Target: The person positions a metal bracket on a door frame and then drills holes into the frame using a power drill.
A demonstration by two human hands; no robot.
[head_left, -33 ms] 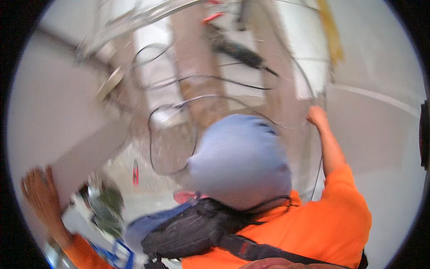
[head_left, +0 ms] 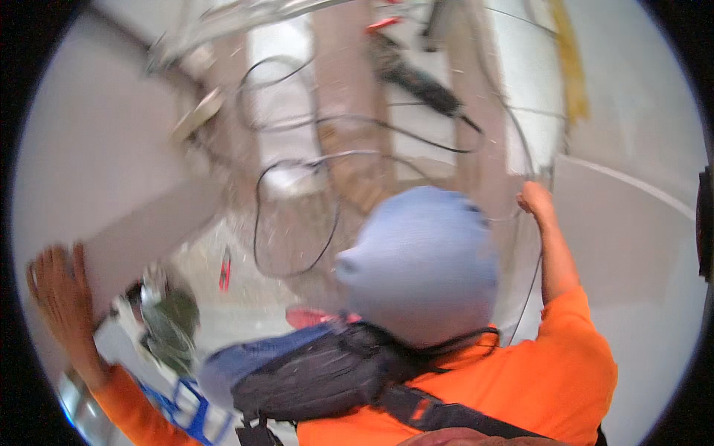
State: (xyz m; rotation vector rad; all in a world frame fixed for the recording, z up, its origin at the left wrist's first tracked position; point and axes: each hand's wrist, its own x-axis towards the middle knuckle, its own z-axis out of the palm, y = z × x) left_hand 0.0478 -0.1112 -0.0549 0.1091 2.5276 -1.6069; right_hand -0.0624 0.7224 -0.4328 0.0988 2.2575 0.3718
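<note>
My left hand (head_left: 61, 301) lies with spread fingers on a grey-brown board (head_left: 152, 223) at the far left, at the end of my orange sleeve. My right hand (head_left: 535, 198) is curled closed at the right, beside a pale panel (head_left: 625, 230) and a thin cable (head_left: 524, 141); what it holds, if anything, is hidden. Between my arms are a rounded light-blue cloth shape (head_left: 416, 260), which I cannot identify for sure, and a black bag (head_left: 312, 379) with a strap over my orange shirt.
A dark corded power tool (head_left: 416, 82) lies ahead on brown and white strips, among looped cables (head_left: 256, 223). A metal rail (head_left: 223, 22) crosses the top. Red-handled pliers (head_left: 224, 269), an olive bundle (head_left: 171, 334) and a blue plastic object (head_left: 193, 409) lie at lower left.
The surroundings ahead have shifted rightward in the picture. My left hand appears a little higher along the board, and my right hand slightly farther right, still curled.
</note>
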